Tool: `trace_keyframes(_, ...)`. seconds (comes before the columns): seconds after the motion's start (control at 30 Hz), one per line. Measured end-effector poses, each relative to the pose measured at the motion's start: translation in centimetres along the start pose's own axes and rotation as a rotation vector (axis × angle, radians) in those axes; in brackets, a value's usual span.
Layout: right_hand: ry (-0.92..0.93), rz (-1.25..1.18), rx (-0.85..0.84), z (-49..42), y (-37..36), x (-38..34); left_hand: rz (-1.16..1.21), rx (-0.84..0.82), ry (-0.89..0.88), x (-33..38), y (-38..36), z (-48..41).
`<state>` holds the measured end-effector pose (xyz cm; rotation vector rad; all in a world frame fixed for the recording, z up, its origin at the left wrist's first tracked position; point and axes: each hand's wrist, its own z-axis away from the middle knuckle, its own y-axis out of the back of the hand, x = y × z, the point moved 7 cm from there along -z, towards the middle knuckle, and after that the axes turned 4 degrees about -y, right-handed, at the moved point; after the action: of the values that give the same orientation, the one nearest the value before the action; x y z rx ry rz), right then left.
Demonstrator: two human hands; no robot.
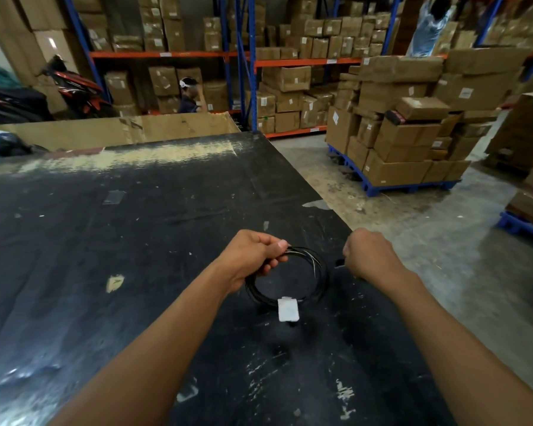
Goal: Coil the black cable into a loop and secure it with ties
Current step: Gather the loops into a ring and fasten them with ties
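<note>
Two bare forearms reach out over a scuffed black table (105, 241), entering from 7 and 5 o'clock and meeting just below the middle of the frame. Between them a black cable (290, 298) hangs wound into a round coil of several turns, with a white tag (288, 309) at its 6 o'clock point. The left hand (250, 256) is closed around the coil's 10 o'clock edge, thumb and fingers pinching the strands together, and thin pale lines that may be ties cross the top of the loop. The right hand (368, 255), at the coil's 3 o'clock side, is curled into a fist; a short dark piece shows at its near edge, but what it grips cannot be told.

Farther out, at 11 o'clock, a flattened cardboard sheet (120, 130) stands along the table's far edge. At 2 o'clock, taped cartons (413, 133) are stacked on a blue pallet (413, 187) on the concrete floor. Along the top of the frame, blue and orange racking (246, 61) holds more boxes, with a seated person (190, 95) at 11 o'clock and another person (431, 26) at 1 o'clock.
</note>
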<state>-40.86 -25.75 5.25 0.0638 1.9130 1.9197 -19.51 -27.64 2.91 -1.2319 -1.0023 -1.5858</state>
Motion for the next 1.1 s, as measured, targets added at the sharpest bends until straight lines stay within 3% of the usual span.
trace_keyframes(0.17, 0.163, -0.293, -0.046, 0.8, 1.5, -2.7, -0.064, -0.119, -0.065, 1.1, -1.1, 0.7)
trace_keyframes(0.3, 0.193, -0.487, -0.155, 1.5, 2.2, -3.8, -0.065, -0.141, -0.135, 2.1, -0.9, 1.1)
trace_keyframes(0.53, 0.181, -0.661, -0.051, 1.7, 3.3, -4.2, -0.07, -0.133, -0.143, 2.5, -0.3, 1.5)
trace_keyframes(0.67, 0.259, -0.691, 0.092, 2.3, 4.5, -4.7, -0.084, -0.157, -0.107, 2.6, -0.9, 1.8)
trace_keyframes(0.8, 0.321, -0.814, 0.058, 3.1, 4.6, -5.6, -0.087, -0.101, -0.111, 3.2, -1.1, 1.7)
trace_keyframes(0.93, 0.352, -0.749, 0.056, 3.2, 4.5, -6.1, -0.049, 0.006, -0.052, 3.2, -0.6, 1.6)
trace_keyframes(1.0, 0.337, -0.765, 0.089, 3.0, 4.8, -5.6, -0.142, 0.05, -0.043, 3.3, 0.0, 1.7)
trace_keyframes(1.1, 0.301, -0.789, 0.162, 2.5, 5.5, -4.6, -0.215, 0.006, -0.031, 3.3, -0.1, 2.1)
